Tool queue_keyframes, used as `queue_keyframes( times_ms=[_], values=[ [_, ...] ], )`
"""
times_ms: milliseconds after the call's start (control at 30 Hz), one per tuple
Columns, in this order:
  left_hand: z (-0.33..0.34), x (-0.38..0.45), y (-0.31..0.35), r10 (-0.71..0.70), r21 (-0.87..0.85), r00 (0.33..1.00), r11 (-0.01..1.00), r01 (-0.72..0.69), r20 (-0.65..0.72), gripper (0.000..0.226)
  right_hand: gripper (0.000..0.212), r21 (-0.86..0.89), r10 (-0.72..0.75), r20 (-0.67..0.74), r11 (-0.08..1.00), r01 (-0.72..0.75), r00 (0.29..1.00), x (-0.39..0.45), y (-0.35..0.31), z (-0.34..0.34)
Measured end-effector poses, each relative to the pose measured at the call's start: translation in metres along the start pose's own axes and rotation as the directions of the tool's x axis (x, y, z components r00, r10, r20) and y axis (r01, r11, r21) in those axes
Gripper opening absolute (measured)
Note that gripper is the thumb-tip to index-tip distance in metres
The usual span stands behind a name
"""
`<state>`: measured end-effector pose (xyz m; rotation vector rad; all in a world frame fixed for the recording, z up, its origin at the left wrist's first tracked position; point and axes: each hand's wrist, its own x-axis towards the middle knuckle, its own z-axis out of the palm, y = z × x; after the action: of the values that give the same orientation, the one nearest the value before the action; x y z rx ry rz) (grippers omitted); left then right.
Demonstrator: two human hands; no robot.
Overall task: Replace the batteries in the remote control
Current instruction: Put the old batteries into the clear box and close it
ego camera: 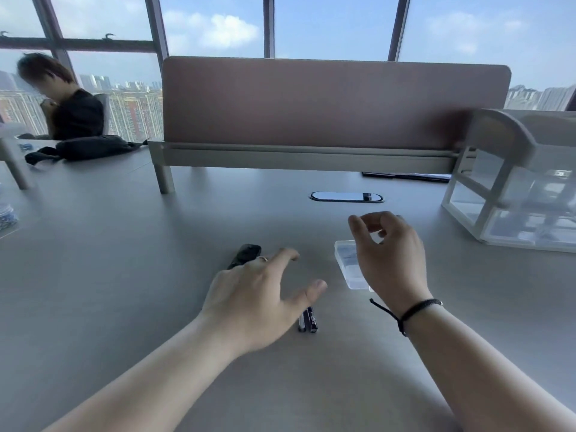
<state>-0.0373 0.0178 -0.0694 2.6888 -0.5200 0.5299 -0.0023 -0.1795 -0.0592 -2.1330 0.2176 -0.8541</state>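
A black remote control (pixel 246 254) lies on the grey desk (pixel 124 260), its near end hidden under my left hand (pixel 255 294). That hand hovers palm down with fingers spread and holds nothing. Two dark batteries (pixel 308 319) lie side by side just below its thumb. A small clear plastic box (pixel 349 263) rests to the right, partly behind my right hand (pixel 386 254). My right hand is raised above the box with fingers curled loosely and apart, nothing visible in it. A black cord bracelet circles that wrist.
A pink divider panel (pixel 327 101) stands across the back of the desk, with an oval cable port (pixel 346 197) in front of it. A white-framed clear organiser (pixel 514 194) sits at the right. A black bag (pixel 90 148) and a seated person (pixel 65 98) are at the far left.
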Motion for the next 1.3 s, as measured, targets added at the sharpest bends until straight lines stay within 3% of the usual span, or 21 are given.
queue_keyframes(
  times_ms=[133, 267, 367, 533, 800, 933, 1033, 1100, 1167, 1233, 1300],
  values=[
    [0.019, -0.009, 0.023, 0.064, 0.099, 0.989, 0.992, -0.077, 0.13, 0.077, 0.043, -0.167, 0.065, 0.016, 0.984, -0.061, 0.998, 0.007, 0.016, -0.001],
    [0.032, -0.006, 0.031, 0.038, 0.103, 0.996, 0.994, -0.047, 0.086, 0.036, 0.065, -0.222, 0.14, 0.192, 0.97, -0.096, 0.971, -0.002, 0.022, 0.002],
    [0.037, 0.001, 0.031, 0.015, 0.11, 0.999, 0.994, -0.02, 0.049, 0.021, 0.074, -0.253, 0.145, 0.264, 0.964, -0.076, 0.954, -0.01, 0.021, 0.002],
    [0.041, 0.014, 0.027, -0.004, 0.105, 1.0, 0.995, 0.002, 0.019, 0.02, 0.07, -0.299, 0.089, 0.354, 0.954, 0.022, 0.931, -0.019, 0.022, -0.002],
    [0.037, 0.03, -0.007, 0.093, -0.171, 0.994, 0.98, -0.103, -0.064, 0.015, 0.06, -0.169, 0.001, 0.5, 0.981, 0.096, 0.866, -0.013, 0.032, -0.009],
    [0.042, 0.034, -0.015, -0.059, -0.345, 0.988, 0.939, 0.008, -0.14, 0.006, 0.049, -0.107, -0.089, 0.572, 0.978, 0.182, 0.816, -0.009, 0.029, -0.003],
    [0.045, 0.037, -0.016, -0.224, -0.513, 0.973, 0.841, 0.168, -0.049, 0.017, 0.045, -0.067, -0.14, 0.587, 0.973, 0.219, 0.797, -0.011, 0.027, -0.002],
    [0.045, 0.04, -0.017, -0.262, -0.573, 0.965, 0.789, 0.22, 0.009, 0.023, 0.045, -0.053, -0.171, 0.609, 0.965, 0.255, 0.775, -0.012, 0.025, -0.004],
    [0.04, 0.04, -0.018, -0.241, -0.603, 0.969, 0.767, 0.219, 0.046, 0.024, 0.046, -0.045, -0.191, 0.629, 0.959, 0.281, 0.754, -0.013, 0.022, -0.005],
    [0.033, 0.038, -0.017, -0.154, -0.568, 0.986, 0.807, 0.162, 0.062, 0.024, 0.046, -0.027, -0.205, 0.638, 0.957, 0.288, 0.742, -0.014, 0.02, -0.006],
    [0.028, 0.036, -0.016, -0.047, -0.508, 0.995, 0.857, 0.086, 0.089, 0.043, 0.047, -0.003, -0.218, 0.638, 0.958, 0.285, 0.739, -0.014, 0.019, -0.007]
  ],
)
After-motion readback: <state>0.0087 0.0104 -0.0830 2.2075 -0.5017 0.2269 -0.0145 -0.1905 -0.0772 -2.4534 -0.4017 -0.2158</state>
